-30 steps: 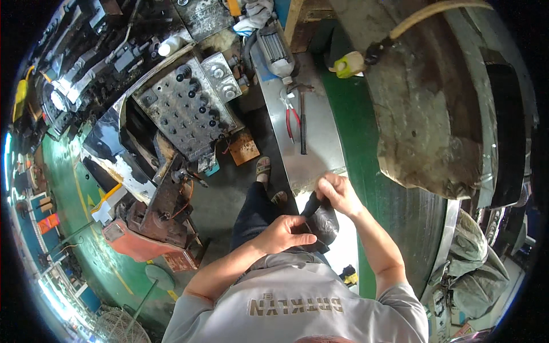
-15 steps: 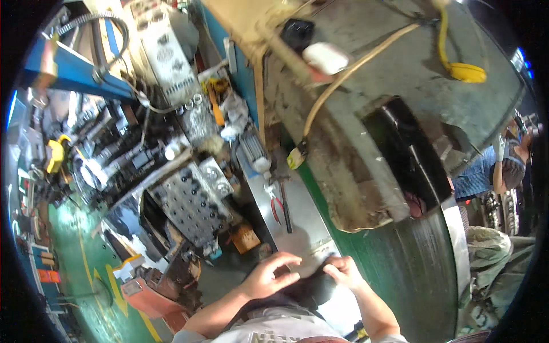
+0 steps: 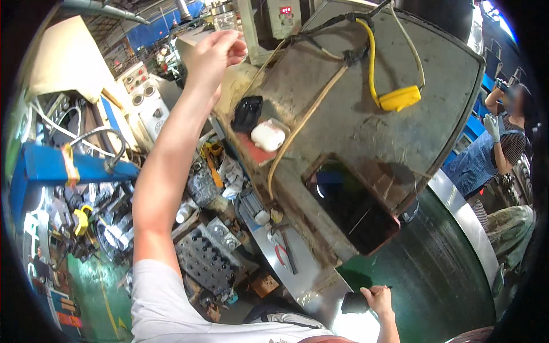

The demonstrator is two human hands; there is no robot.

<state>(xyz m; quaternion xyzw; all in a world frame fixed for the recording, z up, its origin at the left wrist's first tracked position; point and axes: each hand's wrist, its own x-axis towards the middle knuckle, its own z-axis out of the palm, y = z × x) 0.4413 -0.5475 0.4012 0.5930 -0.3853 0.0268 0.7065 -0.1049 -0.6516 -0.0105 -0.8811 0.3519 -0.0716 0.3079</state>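
Note:
My left arm stretches far forward. My left hand is raised over the tan worktop's far end, below a grey control box with a red display. Its fingers are curled together, and whatever they may hold is hidden. Near the lower edge, my right hand grips a small dark object over the bright metal ledge beside the green belt. The object's exact kind cannot be made out. On the ledge lie red-handled pliers and a hammer-like tool.
A large grey machine housing carries a yellow corded piece, a white lump, a black bundle and a glossy dark panel. A green curved belt runs at right. Metal parts crowd the left. A co-worker stands at far right.
My left hand has gone from near my right hand, fingers apart, to far forward with fingers curled. My right hand has moved slightly right and lower, keeping the dark object. The view has shifted.

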